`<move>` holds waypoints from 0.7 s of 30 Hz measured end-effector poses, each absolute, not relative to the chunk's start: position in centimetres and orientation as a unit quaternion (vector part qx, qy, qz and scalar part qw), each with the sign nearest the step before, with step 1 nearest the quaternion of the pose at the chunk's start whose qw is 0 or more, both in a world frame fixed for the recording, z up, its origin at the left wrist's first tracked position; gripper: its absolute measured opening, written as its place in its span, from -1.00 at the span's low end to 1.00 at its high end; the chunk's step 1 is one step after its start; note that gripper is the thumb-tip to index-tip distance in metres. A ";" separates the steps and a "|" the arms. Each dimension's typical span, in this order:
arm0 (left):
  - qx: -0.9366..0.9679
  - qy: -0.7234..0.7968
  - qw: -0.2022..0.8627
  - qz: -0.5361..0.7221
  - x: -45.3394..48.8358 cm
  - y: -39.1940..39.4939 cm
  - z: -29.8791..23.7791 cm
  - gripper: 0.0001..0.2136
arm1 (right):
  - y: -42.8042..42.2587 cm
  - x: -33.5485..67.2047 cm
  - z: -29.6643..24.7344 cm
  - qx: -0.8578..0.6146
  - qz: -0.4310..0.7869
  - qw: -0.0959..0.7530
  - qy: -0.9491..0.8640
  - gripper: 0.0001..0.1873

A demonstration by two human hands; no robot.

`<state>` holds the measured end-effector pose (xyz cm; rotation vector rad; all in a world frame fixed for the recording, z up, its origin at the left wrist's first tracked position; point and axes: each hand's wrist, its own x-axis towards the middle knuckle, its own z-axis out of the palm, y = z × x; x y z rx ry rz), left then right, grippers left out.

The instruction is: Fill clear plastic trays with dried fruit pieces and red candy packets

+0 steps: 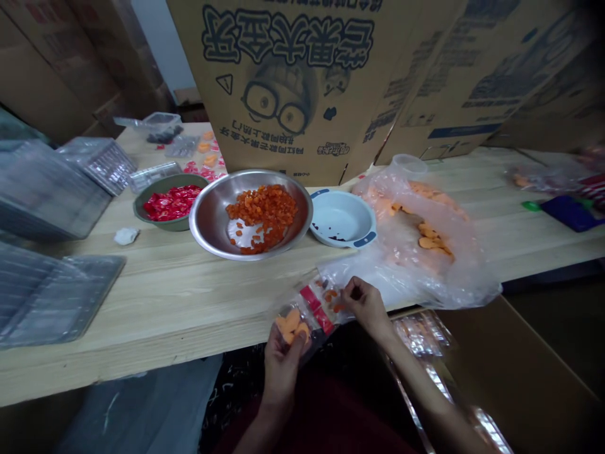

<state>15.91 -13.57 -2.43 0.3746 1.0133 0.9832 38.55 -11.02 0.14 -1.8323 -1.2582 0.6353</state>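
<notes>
Plastic tray, pinched by left hand at its seven-o'clock end; right hand at three o'clock, fingertips pressed together, load unclear: tilting could spill orange pieces.

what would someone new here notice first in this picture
The big printed cardboard box with its bespectacled cartoon face dominates the back of the table. In front of it, bright orange bits fill part of a steel bowl. Nearer, the left hand holds a clear packet banded in red, the right hand at its other end.
</notes>
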 end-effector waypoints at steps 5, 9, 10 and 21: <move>0.195 0.481 0.741 0.427 16.1 -14.3 -3.9 -0.35 | -10.5 37.4 -0.3 -0.741 0.109 0.340 -0.569 -0.85; 0.209 0.477 0.755 0.398 16.0 -13.3 -3.6 -0.32 | -8.8 37.2 -0.3 -0.736 0.092 0.308 -0.596 -0.83; 0.211 0.474 0.759 0.392 16.0 -13.0 -3.3 -0.32 | -8.4 37.2 -0.3 -0.736 0.090 0.304 -0.598 -0.82; 0.251 0.414 0.788 0.380 17.5 -10.4 -1.2 -0.46 | -7.5 35.7 0.8 -0.696 0.094 0.300 -0.646 -0.76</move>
